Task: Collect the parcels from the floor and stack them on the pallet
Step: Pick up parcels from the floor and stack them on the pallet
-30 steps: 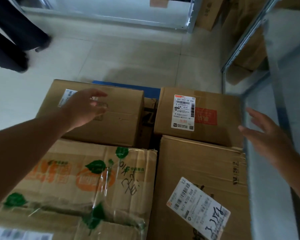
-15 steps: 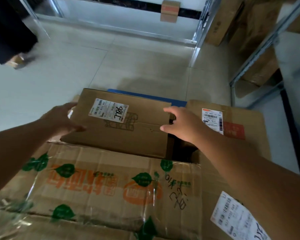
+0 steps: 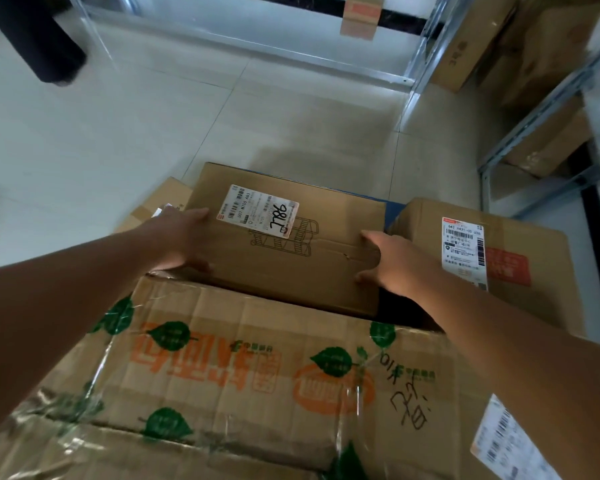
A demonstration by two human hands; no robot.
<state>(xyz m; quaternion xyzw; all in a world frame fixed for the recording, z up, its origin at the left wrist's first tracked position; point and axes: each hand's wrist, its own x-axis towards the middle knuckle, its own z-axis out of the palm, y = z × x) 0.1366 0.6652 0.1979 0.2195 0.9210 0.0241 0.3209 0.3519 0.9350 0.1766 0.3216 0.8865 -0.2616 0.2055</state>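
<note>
Head view: a plain brown parcel (image 3: 291, 244) sits at the centre of the frame, its white shipping label (image 3: 257, 211) with handwritten black digits facing up; the left hand (image 3: 181, 237) presses against its left end at nine o'clock, fingers extended and lying flat along the edge, thumb low near the lower corner; the right hand (image 3: 392, 261) holds its right end at three o'clock, fingers bent over the top face and thumb at the near edge; the parcel is clasped between the two palms. A strip of blue pallet (image 3: 390, 211) shows past the parcel's far right corner, at about one o'clock. At three o'clock, beyond the right hand, lies a second parcel (image 3: 520, 271) with a white label and a red print; at six o'clock, nearest the camera, a large taped carton (image 3: 257, 375) printed with orange lettering and green leaves fills the lower frame; a smaller box (image 3: 160, 202) peeks out at ten o'clock behind the left hand. Pale floor tiles (image 3: 153, 116) spread toward twelve o'clock; metal shelving (image 3: 534, 116) with more cartons stands at two o'clock; a dark trouser leg (image 3: 39, 39) of another person shows at eleven o'clock.
</note>
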